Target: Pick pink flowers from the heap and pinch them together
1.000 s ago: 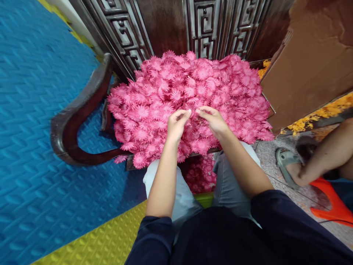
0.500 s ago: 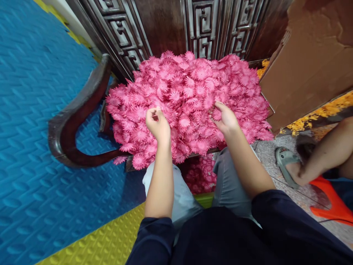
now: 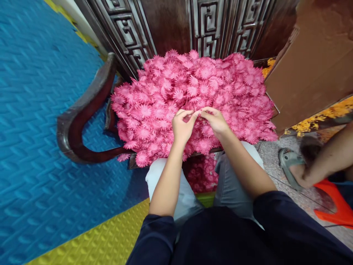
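Note:
A broad heap of pink artificial flowers [image 3: 149,110] spreads over the seat in front of me. Above its middle, my left hand [image 3: 182,127] is closed in a pinch, thumb and fingers pointing right. Opposite it, my right hand [image 3: 217,120] pinches too, its fingertips meeting those of the left. Whatever sits between the fingertips is too small to make out. Flowers lie right beneath both hands.
A curved dark wooden armrest [image 3: 66,136] stands at left, before blue matting [image 3: 30,147]. Carved wooden panels [image 3: 171,29] rise behind. Brown cardboard [image 3: 311,70] and yellow flowers [image 3: 317,117] are at right. Another person's sandalled foot [image 3: 293,169] rests near an orange stool [image 3: 333,206].
My left hand has moved right and my right hand slightly left, so their fingertips now meet over the heap. My right fingers, spread among the flowers before, have closed. The view has shifted slightly.

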`<state>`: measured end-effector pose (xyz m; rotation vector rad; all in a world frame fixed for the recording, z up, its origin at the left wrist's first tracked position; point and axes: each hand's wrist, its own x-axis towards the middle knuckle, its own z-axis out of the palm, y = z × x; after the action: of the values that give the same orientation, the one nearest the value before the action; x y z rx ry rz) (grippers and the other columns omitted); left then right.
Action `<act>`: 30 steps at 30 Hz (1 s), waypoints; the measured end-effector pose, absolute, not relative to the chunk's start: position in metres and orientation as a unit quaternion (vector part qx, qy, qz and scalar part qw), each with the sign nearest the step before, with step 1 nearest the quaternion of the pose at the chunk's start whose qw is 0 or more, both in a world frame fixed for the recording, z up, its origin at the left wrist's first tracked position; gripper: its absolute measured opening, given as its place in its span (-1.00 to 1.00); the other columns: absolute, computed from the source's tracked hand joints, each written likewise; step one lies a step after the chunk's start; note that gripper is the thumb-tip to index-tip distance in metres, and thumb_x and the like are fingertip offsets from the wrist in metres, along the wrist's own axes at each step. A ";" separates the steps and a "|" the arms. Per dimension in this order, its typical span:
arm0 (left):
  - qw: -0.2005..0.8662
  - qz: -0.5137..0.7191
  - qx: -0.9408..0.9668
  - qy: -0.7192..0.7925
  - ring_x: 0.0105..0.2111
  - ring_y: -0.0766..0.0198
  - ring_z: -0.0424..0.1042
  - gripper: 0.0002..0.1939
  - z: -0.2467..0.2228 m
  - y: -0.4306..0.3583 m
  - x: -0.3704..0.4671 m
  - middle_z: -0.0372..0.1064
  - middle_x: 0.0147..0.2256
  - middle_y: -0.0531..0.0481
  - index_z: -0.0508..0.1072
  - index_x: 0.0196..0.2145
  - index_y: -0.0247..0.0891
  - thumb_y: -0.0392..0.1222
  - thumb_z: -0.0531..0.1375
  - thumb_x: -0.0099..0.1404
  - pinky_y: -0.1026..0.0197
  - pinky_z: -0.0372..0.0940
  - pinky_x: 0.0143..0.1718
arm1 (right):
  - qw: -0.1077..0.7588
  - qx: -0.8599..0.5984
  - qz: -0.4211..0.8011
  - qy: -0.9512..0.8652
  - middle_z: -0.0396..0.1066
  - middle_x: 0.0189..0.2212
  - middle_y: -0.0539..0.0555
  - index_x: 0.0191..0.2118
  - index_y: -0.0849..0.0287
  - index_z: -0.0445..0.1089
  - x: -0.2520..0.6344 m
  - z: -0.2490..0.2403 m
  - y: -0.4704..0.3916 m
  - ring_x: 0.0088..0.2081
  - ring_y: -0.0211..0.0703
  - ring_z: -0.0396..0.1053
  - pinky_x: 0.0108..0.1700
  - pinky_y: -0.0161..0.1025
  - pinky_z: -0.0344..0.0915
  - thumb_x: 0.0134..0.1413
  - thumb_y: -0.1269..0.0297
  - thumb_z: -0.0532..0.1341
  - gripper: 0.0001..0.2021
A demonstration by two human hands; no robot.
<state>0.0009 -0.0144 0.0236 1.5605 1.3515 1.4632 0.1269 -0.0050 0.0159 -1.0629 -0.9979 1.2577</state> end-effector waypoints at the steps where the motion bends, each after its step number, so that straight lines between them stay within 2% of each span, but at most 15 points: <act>1: 0.303 0.550 0.589 0.509 -0.41 0.32 0.34 -0.89 0.024 -0.014 0.000 0.37 -0.48 0.06 0.54 -0.49 -0.24 -0.20 0.32 0.16 0.25 0.25 -0.27 | 0.573 -0.453 0.536 -0.423 0.40 -0.53 -0.10 -0.56 0.12 0.43 0.127 0.016 -0.005 -0.39 -0.30 0.29 -0.18 -0.26 0.23 -0.30 0.17 0.40 -0.81; 6: 0.330 0.560 0.573 0.500 -0.42 0.34 0.33 -0.85 0.021 -0.011 0.000 0.35 -0.48 0.06 0.48 -0.52 -0.25 -0.27 0.25 0.21 0.27 0.23 -0.30 | 0.573 -0.449 0.558 -0.398 0.37 -0.54 -0.10 -0.54 0.12 0.43 0.124 0.020 -0.008 -0.42 -0.31 0.27 -0.22 -0.27 0.23 -0.30 0.14 0.41 -0.78; 11: 0.340 0.563 0.563 0.501 -0.40 0.31 0.34 -0.87 0.017 -0.010 0.001 0.38 -0.46 0.04 0.50 -0.49 -0.24 -0.27 0.24 0.22 0.27 0.22 -0.27 | 0.571 -0.459 0.601 -0.320 0.42 -0.42 -0.06 -0.43 0.10 0.38 0.122 0.018 -0.008 -0.33 -0.26 0.33 -0.24 -0.27 0.25 -0.31 0.12 0.37 -0.73; 14: 0.313 0.575 0.556 0.511 -0.39 0.31 0.34 -0.86 0.013 -0.006 -0.004 0.37 -0.45 0.04 0.48 -0.49 -0.24 -0.31 0.22 0.23 0.27 0.21 -0.27 | 0.577 -0.459 0.623 -0.262 0.40 -0.42 -0.06 -0.40 0.09 0.32 0.126 0.010 -0.004 -0.37 -0.24 0.33 -0.33 -0.26 0.22 -0.31 0.12 0.35 -0.70; 17: 0.246 0.627 0.486 0.557 -0.33 0.30 0.35 -0.87 0.012 0.002 -0.019 0.38 -0.40 0.04 0.43 -0.45 -0.24 -0.36 0.17 0.24 0.28 0.21 -0.18 | 0.604 -0.465 0.607 -0.223 0.36 -0.45 -0.07 -0.38 0.08 0.26 0.137 0.002 0.004 -0.41 -0.25 0.32 -0.37 -0.26 0.20 -0.32 0.09 0.35 -0.65; 20: 0.155 0.668 0.393 0.612 -0.32 0.30 0.32 -0.92 0.013 0.009 -0.037 0.34 -0.38 0.05 0.41 -0.38 -0.23 -0.30 0.15 0.28 0.26 0.21 -0.16 | 0.625 -0.481 0.565 -0.245 0.38 -0.40 -0.08 -0.31 0.07 0.28 0.145 0.000 0.009 -0.39 -0.26 0.32 -0.36 -0.25 0.21 -0.30 0.03 0.35 -0.60; 21: 0.142 0.668 0.389 0.619 -0.33 0.30 0.31 -0.96 0.014 0.009 -0.041 0.33 -0.37 0.05 0.42 -0.30 -0.22 -0.28 0.17 0.28 0.26 0.20 -0.18 | 0.622 -0.480 0.564 -0.253 0.39 -0.38 -0.08 -0.29 0.06 0.30 0.146 0.001 0.008 -0.38 -0.26 0.33 -0.35 -0.25 0.20 -0.31 0.03 0.35 -0.59; 24: 0.144 0.649 0.434 0.609 -0.34 0.31 0.31 -0.73 0.017 0.003 -0.037 0.34 -0.31 0.05 0.42 -0.09 -0.18 -0.25 0.24 0.23 0.26 0.21 -0.19 | 0.598 -0.468 0.597 -0.257 0.42 -0.37 -0.09 -0.31 0.06 0.38 0.140 0.010 0.003 -0.37 -0.29 0.34 -0.36 -0.29 0.20 -0.33 0.12 0.38 -0.64; 25: 0.152 0.640 0.461 0.596 -0.34 0.31 0.31 -0.74 0.018 0.000 -0.032 0.35 -0.30 0.04 0.44 -0.10 -0.18 -0.23 0.25 0.23 0.25 0.21 -0.19 | 0.592 -0.464 0.607 -0.257 0.43 -0.38 -0.09 -0.34 0.07 0.41 0.136 0.013 0.000 -0.37 -0.30 0.34 -0.35 -0.30 0.21 -0.34 0.16 0.38 -0.68; 28: 0.230 0.589 0.564 0.531 -0.37 0.32 0.32 -0.93 0.021 -0.011 -0.012 0.38 -0.39 0.03 0.53 -0.34 -0.21 -0.18 0.27 0.22 0.26 0.23 -0.24 | 0.574 -0.453 0.619 -0.286 0.44 -0.43 -0.09 -0.44 0.10 0.45 0.127 0.021 -0.008 -0.35 -0.31 0.33 -0.30 -0.32 0.24 -0.32 0.22 0.37 -0.80; 30: 0.292 0.559 0.584 0.511 -0.40 0.33 0.32 -0.93 0.022 -0.015 -0.003 0.39 -0.45 0.05 0.55 -0.44 -0.21 -0.20 0.31 0.18 0.27 0.23 -0.27 | 0.562 -0.447 0.622 -0.313 0.42 -0.48 -0.10 -0.48 0.11 0.46 0.124 0.023 -0.010 -0.37 -0.32 0.30 -0.26 -0.31 0.25 -0.29 0.21 0.37 -0.83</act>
<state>-0.0026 -0.0151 0.0222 1.5566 1.3625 1.4897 0.1239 -0.0101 0.0232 -1.0529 -0.7367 1.4647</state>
